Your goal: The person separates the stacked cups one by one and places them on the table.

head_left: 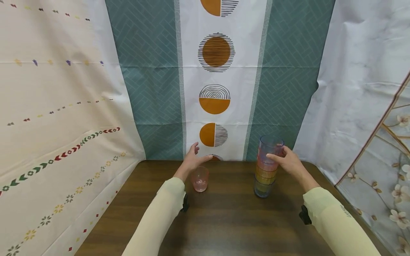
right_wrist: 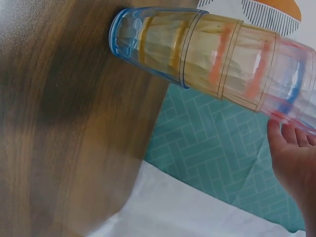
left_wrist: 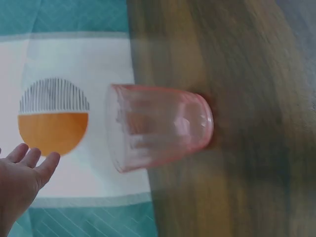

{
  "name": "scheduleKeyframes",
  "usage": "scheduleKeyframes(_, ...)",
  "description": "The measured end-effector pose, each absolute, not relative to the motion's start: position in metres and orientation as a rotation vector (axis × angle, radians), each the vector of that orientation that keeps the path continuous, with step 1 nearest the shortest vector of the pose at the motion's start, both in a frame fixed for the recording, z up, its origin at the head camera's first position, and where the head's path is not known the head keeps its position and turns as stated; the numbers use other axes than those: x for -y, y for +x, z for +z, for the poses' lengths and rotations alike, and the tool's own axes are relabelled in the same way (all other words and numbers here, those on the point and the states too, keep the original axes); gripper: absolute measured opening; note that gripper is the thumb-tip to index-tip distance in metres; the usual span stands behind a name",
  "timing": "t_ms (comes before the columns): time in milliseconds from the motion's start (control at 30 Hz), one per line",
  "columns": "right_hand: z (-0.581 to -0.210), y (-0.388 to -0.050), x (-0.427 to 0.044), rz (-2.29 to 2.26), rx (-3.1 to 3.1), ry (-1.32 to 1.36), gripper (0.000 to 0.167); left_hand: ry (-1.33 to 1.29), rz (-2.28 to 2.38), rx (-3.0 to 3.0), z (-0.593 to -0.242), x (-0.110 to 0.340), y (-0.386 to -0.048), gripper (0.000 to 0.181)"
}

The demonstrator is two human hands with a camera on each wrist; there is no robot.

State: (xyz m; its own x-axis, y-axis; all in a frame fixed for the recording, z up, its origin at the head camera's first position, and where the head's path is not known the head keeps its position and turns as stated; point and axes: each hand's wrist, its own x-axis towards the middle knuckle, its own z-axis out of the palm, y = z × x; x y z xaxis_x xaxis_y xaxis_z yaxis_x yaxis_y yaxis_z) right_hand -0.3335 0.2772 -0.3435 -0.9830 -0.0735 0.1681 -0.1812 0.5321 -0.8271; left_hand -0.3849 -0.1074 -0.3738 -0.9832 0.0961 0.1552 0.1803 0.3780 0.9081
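A clear pink plastic cup (head_left: 200, 179) stands upright on the table, also in the left wrist view (left_wrist: 158, 128). My left hand (head_left: 193, 160) hovers just above it, thumb and fingers spread apart, touching nothing. On the right, a stack of nested clear cups (head_left: 265, 176) stands on the table: blue at the bottom, then yellow and pink, with a blue one on top. My right hand (head_left: 285, 161) holds the stack near its top, thumb in front and fingers around the far side. The right wrist view has those fingertips (right_wrist: 274, 132) against the cup wall.
The dark wooden table (head_left: 224, 220) ends at a teal and white patterned cloth (head_left: 153, 106) hanging behind both cups and stack. Patterned cloths hang at the left (head_left: 64, 142) and right (head_left: 352, 106) sides of the table.
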Motion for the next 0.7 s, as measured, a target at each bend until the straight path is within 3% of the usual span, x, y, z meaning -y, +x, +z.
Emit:
scheduleKeyframes(167, -0.343, -0.335, -0.280, 1.437, 2.669, 0.225, 0.093, -0.334, -1.668, 2.565, -0.360, 0.091, -0.384, 0.108)
scheduleKeyframes(700, -0.350, -0.336, -0.283, 1.505, 2.624, 0.257, 0.090, -0.604, -1.714, 2.546, -0.314, 0.021, -0.376, 0.096)
